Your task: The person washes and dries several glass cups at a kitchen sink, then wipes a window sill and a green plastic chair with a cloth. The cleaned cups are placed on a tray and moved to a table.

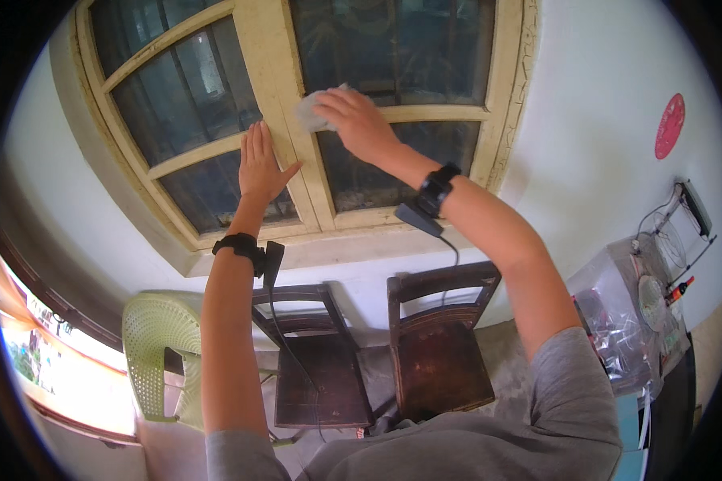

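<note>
A wooden window frame (272, 72) with cream paint and dark glass panes fills the wall in front of me. My right hand (361, 125) presses a crumpled grey cloth (310, 113) against the frame, where a horizontal bar meets the upright of the right sash. To the left, my left hand (263, 163) lies with fingers spread across the left sash, its thumb reaching over the central upright. Nothing is held in it. The palm hides part of the lower left glass pane (216, 191). Each wrist wears a black strap with a small device and a cable.
Below the window stand two dark wooden chairs (322, 379) (442, 367) and a green perforated plastic chair (156, 337). At right, a plastic-covered item (601, 312) sits below a wall-mounted black device (695, 207). A pink round object (669, 126) hangs on the wall. A bright doorway (66, 361) opens at left.
</note>
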The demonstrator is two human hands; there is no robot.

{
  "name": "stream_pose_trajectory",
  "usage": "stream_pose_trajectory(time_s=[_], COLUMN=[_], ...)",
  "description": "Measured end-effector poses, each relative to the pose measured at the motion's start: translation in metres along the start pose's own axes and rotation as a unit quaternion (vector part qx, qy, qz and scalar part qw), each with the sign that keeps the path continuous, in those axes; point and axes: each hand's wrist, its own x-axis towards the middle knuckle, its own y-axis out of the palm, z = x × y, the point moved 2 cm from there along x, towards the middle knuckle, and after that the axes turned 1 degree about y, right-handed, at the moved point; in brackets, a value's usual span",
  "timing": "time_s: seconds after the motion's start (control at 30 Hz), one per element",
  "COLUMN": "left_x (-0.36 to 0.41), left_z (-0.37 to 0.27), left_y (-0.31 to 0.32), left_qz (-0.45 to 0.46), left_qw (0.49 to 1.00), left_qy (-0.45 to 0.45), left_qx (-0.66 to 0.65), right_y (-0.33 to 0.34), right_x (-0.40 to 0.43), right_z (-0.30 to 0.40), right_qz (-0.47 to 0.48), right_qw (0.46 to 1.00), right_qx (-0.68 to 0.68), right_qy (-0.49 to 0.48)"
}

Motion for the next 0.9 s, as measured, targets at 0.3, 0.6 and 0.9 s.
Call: stream_pose_trajectory(time_s=[0.3,0.6,0.9], left_x=[-0.001,0.001,0.005], left_z=[-0.003,-0.003,0.008], left_y=[0.015,0.036,0.063], left_qz=[-0.083,-0.168,-0.247], left_qw=[0.996,0.985,0.969], left_qy=[0.008,0.009,0.004], left_qx=[0.044,0.025,-0.026], right_y=[0.033,-0.059,-0.072], right_x=[-0.044,-0.136,-0.148], right_z=[-0.037,-0.12,-0.11], right_qz=[-0.008,-0.032,-0.092], right_qw=[0.999,0.994,0.965], right_qx=[0.033,-0.091,-0.122], right_qy=[-0.011,0.051,0.212])
